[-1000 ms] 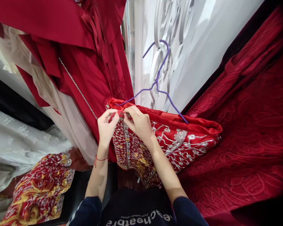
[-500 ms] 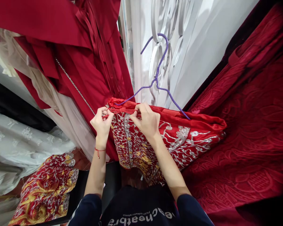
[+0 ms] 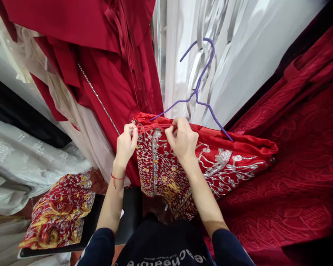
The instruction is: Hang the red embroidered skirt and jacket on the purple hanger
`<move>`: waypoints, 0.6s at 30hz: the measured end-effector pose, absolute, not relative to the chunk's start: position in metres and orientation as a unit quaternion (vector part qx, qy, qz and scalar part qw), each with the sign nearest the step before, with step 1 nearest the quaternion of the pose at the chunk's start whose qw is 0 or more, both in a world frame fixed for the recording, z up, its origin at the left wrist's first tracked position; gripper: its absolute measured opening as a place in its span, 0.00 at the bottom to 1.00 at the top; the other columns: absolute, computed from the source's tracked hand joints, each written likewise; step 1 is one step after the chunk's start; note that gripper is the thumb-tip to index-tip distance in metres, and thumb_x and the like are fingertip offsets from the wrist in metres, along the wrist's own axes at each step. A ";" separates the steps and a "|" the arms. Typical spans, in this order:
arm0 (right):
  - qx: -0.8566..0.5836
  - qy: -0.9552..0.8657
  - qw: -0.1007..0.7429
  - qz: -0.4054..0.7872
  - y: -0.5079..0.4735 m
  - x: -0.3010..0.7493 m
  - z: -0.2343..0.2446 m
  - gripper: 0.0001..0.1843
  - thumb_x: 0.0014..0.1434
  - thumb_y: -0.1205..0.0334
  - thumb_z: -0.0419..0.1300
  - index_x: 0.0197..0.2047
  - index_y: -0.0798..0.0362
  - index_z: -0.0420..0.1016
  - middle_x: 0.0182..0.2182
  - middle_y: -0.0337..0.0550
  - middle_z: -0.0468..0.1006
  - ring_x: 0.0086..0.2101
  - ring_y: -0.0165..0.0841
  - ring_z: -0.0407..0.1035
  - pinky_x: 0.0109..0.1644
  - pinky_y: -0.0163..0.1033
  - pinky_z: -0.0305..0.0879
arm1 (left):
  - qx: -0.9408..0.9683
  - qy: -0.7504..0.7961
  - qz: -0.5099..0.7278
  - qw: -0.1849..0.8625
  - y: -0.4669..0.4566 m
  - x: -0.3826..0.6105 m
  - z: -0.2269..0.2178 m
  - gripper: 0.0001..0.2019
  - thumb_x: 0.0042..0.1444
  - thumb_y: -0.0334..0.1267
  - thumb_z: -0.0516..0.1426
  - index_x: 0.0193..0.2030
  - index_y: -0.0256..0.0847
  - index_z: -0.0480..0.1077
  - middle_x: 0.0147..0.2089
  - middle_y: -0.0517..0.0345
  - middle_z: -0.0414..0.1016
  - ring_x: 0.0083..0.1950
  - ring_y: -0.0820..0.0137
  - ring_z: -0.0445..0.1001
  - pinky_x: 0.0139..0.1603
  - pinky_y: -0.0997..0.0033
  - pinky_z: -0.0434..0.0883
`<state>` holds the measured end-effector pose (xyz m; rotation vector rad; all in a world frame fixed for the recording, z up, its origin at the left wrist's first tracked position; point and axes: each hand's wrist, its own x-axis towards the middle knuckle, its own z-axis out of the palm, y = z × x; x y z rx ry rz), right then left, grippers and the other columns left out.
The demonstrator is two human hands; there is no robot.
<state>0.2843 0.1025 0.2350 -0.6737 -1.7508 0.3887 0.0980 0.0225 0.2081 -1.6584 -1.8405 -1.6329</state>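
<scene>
Nearest, dark shirt (image 3: 161, 240) with white lettering (image 3: 180, 255). Then left hand (image 3: 127, 142) and right hand (image 3: 183, 138), both closed to pinch on red cord (image 3: 152, 127), stretched between them along top edge of embroidered red garment (image 3: 168, 166). Garment hangs on purple hanger (image 3: 195, 92), hook at white curled frame (image 3: 200, 26). Left of hanger, plain red cloth (image 3: 118, 74).

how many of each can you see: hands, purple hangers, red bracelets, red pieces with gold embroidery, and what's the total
Hands: 2, the left hand and the right hand
Purple hanger: 1
Red bracelet: 1
Red pieces with gold embroidery: 2, the hanger piece and the lower-left piece
Total: 6
</scene>
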 end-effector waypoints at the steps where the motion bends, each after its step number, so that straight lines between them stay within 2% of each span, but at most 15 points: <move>1: -0.272 -0.738 0.580 0.210 0.102 0.283 0.234 0.03 0.61 0.61 0.52 0.36 0.50 0.62 0.27 0.36 0.68 0.22 0.26 0.62 0.26 0.35 0.55 | -0.558 -0.614 -0.554 0.066 0.022 0.099 0.207 0.07 0.68 0.43 0.50 0.43 0.44 0.61 0.30 0.63 0.67 0.28 0.75 0.68 0.31 0.76 0.64; 4: -0.178 -0.716 0.550 0.391 0.100 0.281 0.231 0.08 0.65 0.54 0.50 0.40 0.48 0.58 0.29 0.34 0.67 0.21 0.24 0.64 0.24 0.33 0.56 | -0.553 -0.602 -0.576 0.018 0.020 0.101 0.203 0.08 0.69 0.45 0.47 0.43 0.44 0.59 0.26 0.66 0.65 0.23 0.76 0.65 0.26 0.76 0.62; 7: -0.093 -0.744 0.481 0.454 0.102 0.290 0.231 0.10 0.66 0.52 0.52 0.39 0.49 0.60 0.34 0.36 0.67 0.24 0.23 0.65 0.26 0.33 0.57 | -0.544 -0.618 -0.566 0.050 0.018 0.096 0.203 0.07 0.69 0.44 0.47 0.44 0.44 0.59 0.28 0.65 0.67 0.22 0.76 0.66 0.27 0.76 0.63; 11: -0.029 -0.836 0.366 0.408 0.106 0.311 0.235 0.09 0.64 0.60 0.51 0.31 0.51 0.63 0.28 0.34 0.64 0.25 0.25 0.59 0.30 0.34 0.55 | -0.543 -0.653 -0.513 0.126 0.022 0.086 0.206 0.07 0.69 0.43 0.47 0.46 0.43 0.60 0.32 0.61 0.71 0.28 0.74 0.71 0.31 0.74 0.64; 14: -0.114 -0.856 0.398 0.308 0.102 0.317 0.236 0.11 0.61 0.64 0.49 0.27 0.51 0.61 0.24 0.34 0.64 0.25 0.27 0.57 0.31 0.35 0.51 | -0.554 -0.663 -0.478 0.160 0.033 0.083 0.206 0.09 0.69 0.43 0.46 0.46 0.42 0.61 0.31 0.60 0.72 0.28 0.72 0.73 0.31 0.74 0.64; 18: -0.244 -0.864 0.417 0.143 0.092 0.314 0.239 0.09 0.59 0.64 0.51 0.26 0.51 0.63 0.25 0.36 0.68 0.26 0.28 0.58 0.30 0.37 0.44 | -0.566 -0.667 -0.449 0.182 0.048 0.079 0.202 0.10 0.70 0.42 0.45 0.47 0.41 0.63 0.29 0.60 0.73 0.28 0.71 0.75 0.32 0.74 0.64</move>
